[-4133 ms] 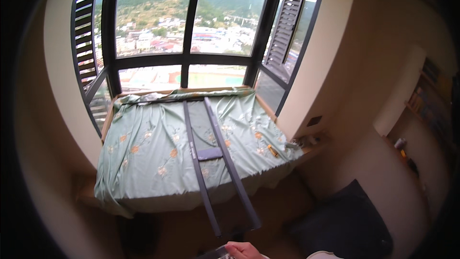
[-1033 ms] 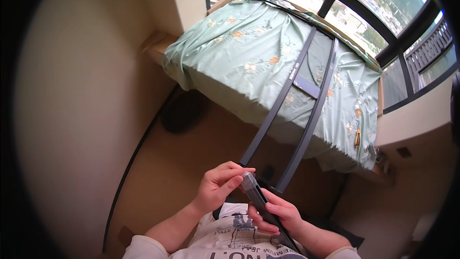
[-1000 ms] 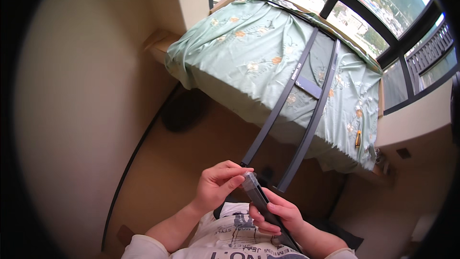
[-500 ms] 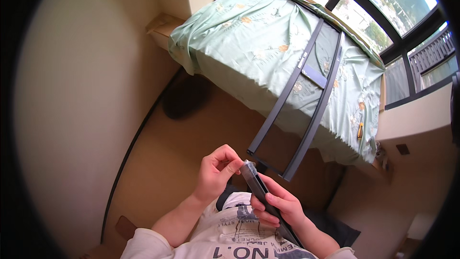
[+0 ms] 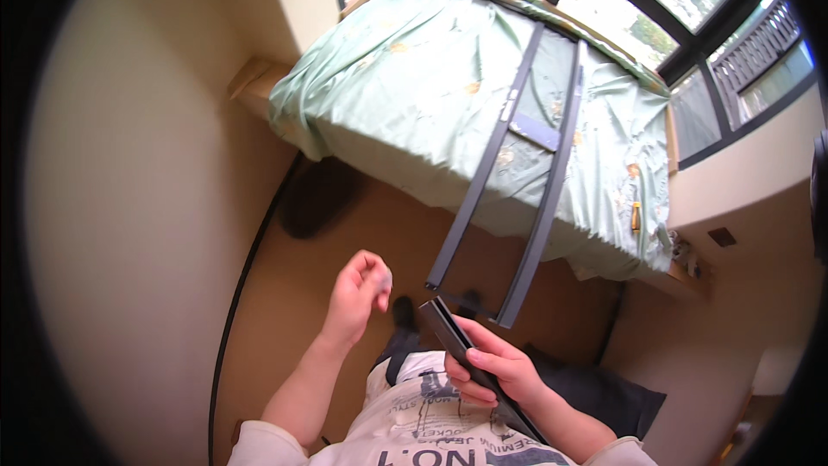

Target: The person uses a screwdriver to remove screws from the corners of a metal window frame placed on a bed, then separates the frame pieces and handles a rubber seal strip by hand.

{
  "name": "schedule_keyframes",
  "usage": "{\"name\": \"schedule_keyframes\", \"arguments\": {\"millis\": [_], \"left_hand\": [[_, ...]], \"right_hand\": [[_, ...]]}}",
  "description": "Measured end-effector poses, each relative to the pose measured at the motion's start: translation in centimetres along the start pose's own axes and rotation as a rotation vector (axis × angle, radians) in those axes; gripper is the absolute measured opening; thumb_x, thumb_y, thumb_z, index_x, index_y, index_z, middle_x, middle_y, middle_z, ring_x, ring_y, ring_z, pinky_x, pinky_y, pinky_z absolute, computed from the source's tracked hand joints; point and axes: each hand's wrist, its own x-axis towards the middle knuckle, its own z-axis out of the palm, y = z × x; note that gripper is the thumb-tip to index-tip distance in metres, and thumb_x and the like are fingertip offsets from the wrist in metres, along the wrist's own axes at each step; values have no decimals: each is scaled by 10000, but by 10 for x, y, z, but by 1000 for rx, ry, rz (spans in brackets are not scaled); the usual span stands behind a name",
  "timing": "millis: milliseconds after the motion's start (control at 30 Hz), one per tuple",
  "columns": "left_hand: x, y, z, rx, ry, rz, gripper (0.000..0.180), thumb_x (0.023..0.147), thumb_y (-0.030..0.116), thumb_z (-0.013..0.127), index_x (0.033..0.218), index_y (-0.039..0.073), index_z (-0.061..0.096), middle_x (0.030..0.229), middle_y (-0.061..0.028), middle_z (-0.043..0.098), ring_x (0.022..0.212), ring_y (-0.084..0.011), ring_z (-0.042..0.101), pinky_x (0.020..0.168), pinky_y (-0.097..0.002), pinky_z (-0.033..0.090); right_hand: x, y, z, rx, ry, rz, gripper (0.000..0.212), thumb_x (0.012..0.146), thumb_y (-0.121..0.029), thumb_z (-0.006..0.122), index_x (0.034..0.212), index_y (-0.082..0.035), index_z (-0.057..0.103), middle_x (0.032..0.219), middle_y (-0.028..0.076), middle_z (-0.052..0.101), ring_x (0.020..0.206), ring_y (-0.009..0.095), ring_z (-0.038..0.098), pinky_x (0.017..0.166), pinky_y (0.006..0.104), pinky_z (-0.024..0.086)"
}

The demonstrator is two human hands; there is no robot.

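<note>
A long dark bar with a groove along it lies in my right hand, the fingers wrapped round its middle. Its far end is bare, and the lower end runs down past my forearm. My left hand is held up to the left of the bar, apart from it. Its fingers are pinched on a small crumpled bit of clear plastic wrap, partly hidden and blurred.
Two joined black rails lean on a bed with a green flowered sheet, ends jutting toward me. A purplish-grey plate spans them. A yellow-handled tool lies on the sheet's right. A dark oval object sits beside the left wall.
The clear plastic wrap has come off the bar's end. My left hand has pulled away to the left with it, while my right hand keeps hold of the bar.
</note>
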Motion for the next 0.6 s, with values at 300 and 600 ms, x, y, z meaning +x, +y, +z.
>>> {"name": "schedule_keyframes", "arguments": {"millis": [300,600], "left_hand": [[145,43,54,532,76,534,377,974,195,577,1304,34,493,1152,-79,598,1023,-148,563,854,-301,477],[56,17,110,242,-664,-102,217,937,195,645,891,-12,689,857,-36,664,780,-88,590,693,-211,442]], "right_hand": [[-21,-18,-12,146,50,-127,503,1024,-181,421,1486,-94,242,876,133,500,459,88,412,407,211,366],[-46,-33,-35,65,149,-146,371,1025,-169,411,1358,-26,334,955,139,570,480,99,454,441,216,392]]}}
